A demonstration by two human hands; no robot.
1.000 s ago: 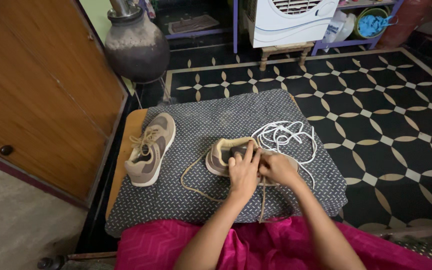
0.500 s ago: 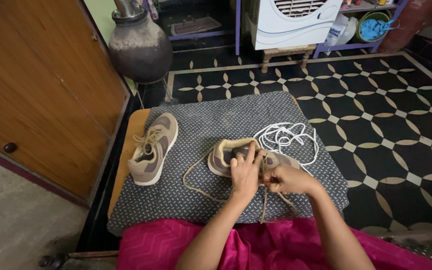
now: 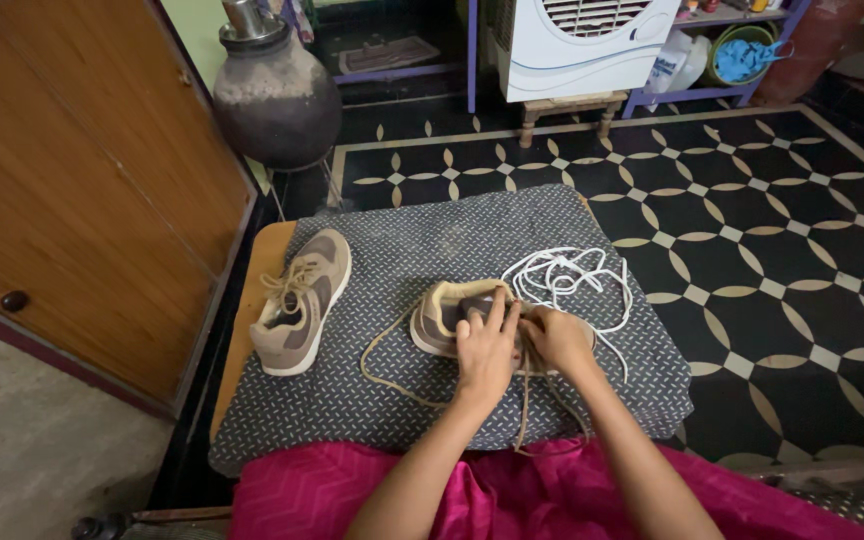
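Black floor [image 3: 752, 240] tiled with cream diamonds; low board under a dotted grey cloth [image 3: 432, 240] as work surface. Beyond the fingertips: dark clay pot [image 3: 274, 95], white air cooler [image 3: 592, 40]. Well left of the fingers: finished tan shoe [image 3: 300, 300], laced, on its sole. Directly under the fingers: second tan shoe [image 3: 447, 312], heel end showing past them. Just right of the fingers: loose heap of white lace [image 3: 567, 280].

Left hand [image 3: 485, 352]: flat on the shoe's upper, fingers pressed together, steadying. Right hand [image 3: 557, 338]: fingers curled in at the eyelet area, apparently pinched on the tan lace [image 3: 387, 375]; exact grip hidden.

For a clean result, judged from the layout: keep shoe pinned flat; feed one lace end per eyelet; draw slack evenly from the loop trailing left of the fingers; keep the white heap clear of the tan strand.
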